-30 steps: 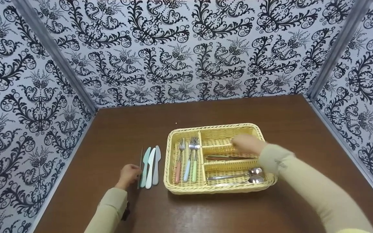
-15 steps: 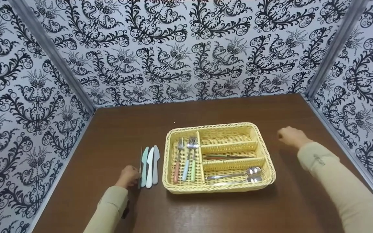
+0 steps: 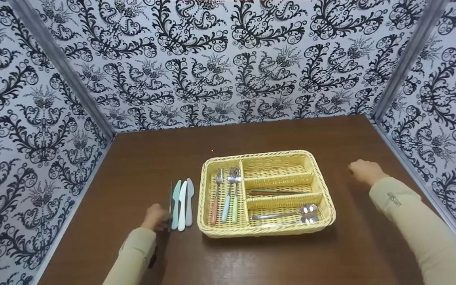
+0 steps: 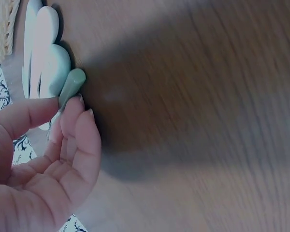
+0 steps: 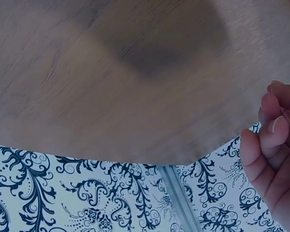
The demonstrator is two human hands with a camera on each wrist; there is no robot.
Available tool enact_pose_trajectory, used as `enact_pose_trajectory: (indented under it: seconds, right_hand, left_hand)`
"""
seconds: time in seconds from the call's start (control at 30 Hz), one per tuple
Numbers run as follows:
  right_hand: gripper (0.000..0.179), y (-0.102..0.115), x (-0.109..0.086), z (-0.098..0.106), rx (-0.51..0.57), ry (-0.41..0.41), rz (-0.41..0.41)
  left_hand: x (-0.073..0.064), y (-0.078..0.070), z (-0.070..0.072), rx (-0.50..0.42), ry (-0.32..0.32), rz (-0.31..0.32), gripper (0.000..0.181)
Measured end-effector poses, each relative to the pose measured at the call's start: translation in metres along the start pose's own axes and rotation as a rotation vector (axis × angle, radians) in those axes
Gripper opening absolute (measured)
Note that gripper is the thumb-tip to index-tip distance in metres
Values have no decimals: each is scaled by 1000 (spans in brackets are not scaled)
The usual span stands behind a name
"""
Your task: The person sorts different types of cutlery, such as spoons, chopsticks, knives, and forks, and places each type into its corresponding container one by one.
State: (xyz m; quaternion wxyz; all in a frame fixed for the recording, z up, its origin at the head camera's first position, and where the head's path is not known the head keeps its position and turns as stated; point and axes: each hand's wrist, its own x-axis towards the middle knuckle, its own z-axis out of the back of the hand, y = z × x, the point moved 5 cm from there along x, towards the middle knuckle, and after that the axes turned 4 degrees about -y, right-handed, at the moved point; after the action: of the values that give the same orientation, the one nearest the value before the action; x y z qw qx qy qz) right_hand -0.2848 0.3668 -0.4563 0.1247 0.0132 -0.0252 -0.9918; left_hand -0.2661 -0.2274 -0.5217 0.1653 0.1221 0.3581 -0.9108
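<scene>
In the head view my left hand (image 3: 156,217) is low on the table, left of several knives. Thumb and fingertips pinch a thin green stick-like utensil (image 4: 73,81); whether it is a chopstick or a knife on edge I cannot tell. Beside it lie a mint knife (image 3: 176,206), a white knife (image 3: 182,206) and a grey knife (image 3: 189,202), handles toward me. My right hand (image 3: 366,172) is right of the wicker basket (image 3: 267,229). Its fingers (image 5: 275,133) curl loosely, and nothing shows in them.
The basket has compartments: forks (image 3: 226,200) on the left, red and green chopsticks (image 3: 277,192) in the middle right, metal spoons (image 3: 307,211) in front. The back right compartment (image 3: 275,166) shows bare wicker. Patterned walls (image 3: 228,63) bound the brown table (image 3: 232,261).
My right hand has moved from above the basket to the table's right side. My left hand stays by the knives, still pinching the thin utensil.
</scene>
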Motion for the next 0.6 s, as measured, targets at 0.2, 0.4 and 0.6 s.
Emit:
enact_pose_trajectory:
  seconds: [0.2, 0.4, 0.6]
  right_hand:
    - [7, 3, -5, -5, -55, -53, 24]
    - [7, 3, -9, -8, -79, -83, 38]
    - [8, 3, -9, -7, -77, -83, 34]
  left_hand:
    - [-4, -4, 0, 48, 2, -42, 11]
    - [-3, -5, -2, 51, 12, -40, 16]
    - [2, 2, -1, -9, 33, -31, 24]
